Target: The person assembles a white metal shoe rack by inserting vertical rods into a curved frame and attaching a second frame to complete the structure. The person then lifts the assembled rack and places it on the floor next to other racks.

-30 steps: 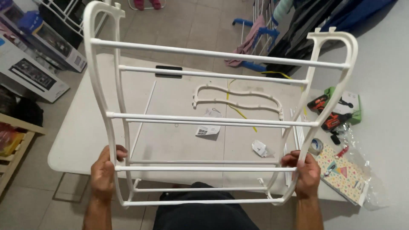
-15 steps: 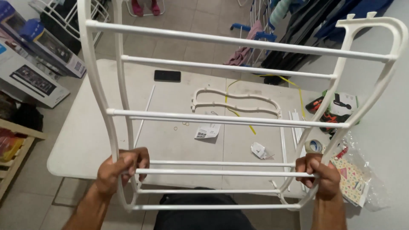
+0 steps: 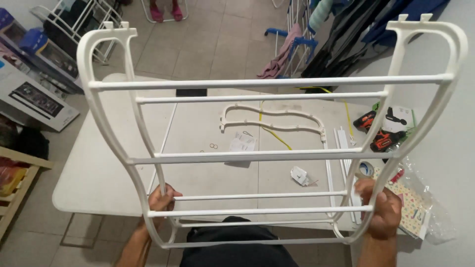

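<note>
I hold a white plastic rack frame (image 3: 267,81) with several horizontal rods up over a white folding table (image 3: 99,168). My left hand (image 3: 161,200) grips the frame's left side piece near the bottom. My right hand (image 3: 381,207) grips the right side piece at about the same height. The frame tilts toward me, its top ends at the upper left and upper right of the head view. Under it on the table lies a spare curved white side piece (image 3: 274,118) and loose white rods (image 3: 344,148).
On the table are a paper leaflet (image 3: 242,143), a small white bag (image 3: 299,175), an orange-and-black power tool (image 3: 381,136), a tape roll (image 3: 366,168) and a clear plastic bag (image 3: 420,207). Boxes (image 3: 34,94) stand on the floor at left; a clothes rack (image 3: 292,44) stands beyond.
The frame has lifted and tipped closer to the camera, so its top ends now sit higher and wider apart. Both hands kept their hold on the side pieces.
</note>
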